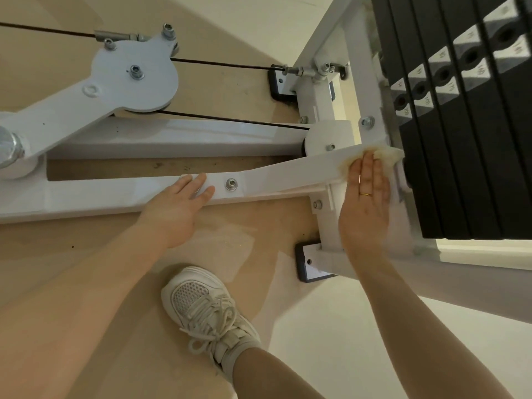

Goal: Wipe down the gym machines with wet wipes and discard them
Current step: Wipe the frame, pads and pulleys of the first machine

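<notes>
One wipe (383,156) under right hand (365,203), left hand (178,208) on bar (129,191)

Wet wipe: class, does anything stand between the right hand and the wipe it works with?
Nothing visible does. The right hand presses flat, straight fingers directly on the wet wipe, which lies on the white frame bar beside the weight stack.

place: gym | evidence: white steel cable machine frame (161,133), black numbered weight-plate stack (460,125), round white pulley (135,76), tan floor (236,240)

Bare floor (236,234) lies open beside the frame bar (282,174); the weight stack (460,139) and cable (230,120) block beyond.
</notes>
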`<state>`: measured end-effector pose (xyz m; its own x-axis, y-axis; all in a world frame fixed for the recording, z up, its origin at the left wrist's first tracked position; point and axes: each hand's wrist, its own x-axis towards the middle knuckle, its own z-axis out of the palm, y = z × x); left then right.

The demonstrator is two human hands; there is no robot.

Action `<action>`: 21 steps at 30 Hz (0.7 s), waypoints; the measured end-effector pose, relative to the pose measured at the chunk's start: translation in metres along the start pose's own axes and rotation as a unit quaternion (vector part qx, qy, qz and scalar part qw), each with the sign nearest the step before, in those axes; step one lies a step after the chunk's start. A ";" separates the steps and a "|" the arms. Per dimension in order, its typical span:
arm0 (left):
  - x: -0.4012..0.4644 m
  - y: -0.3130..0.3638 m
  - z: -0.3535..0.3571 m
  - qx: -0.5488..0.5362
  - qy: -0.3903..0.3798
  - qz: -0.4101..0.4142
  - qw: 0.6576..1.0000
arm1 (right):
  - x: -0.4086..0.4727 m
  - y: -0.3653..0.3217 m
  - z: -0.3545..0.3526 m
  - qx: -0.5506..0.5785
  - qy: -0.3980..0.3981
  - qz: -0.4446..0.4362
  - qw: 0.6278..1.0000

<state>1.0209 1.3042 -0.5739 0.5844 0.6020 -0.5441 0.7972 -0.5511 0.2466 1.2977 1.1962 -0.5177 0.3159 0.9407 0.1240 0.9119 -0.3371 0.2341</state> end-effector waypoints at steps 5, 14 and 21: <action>0.000 0.000 0.001 -0.002 0.009 0.004 1.000 | 0.009 -0.039 0.028 0.018 0.011 -0.162 0.987; -0.002 0.001 -0.001 -0.001 0.014 0.001 1.000 | 0.000 -0.047 0.018 0.216 0.100 -0.116 0.964; -0.006 0.005 0.002 -0.021 0.035 -0.005 0.999 | -0.011 -0.038 -0.003 0.579 0.055 0.553 0.597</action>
<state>1.0213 1.2967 -0.5716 0.5840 0.6474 -0.4897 0.8081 -0.5208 0.2752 1.2586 1.1989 -0.5250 0.9310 0.1381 -0.3380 -0.2490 -0.4369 -0.8644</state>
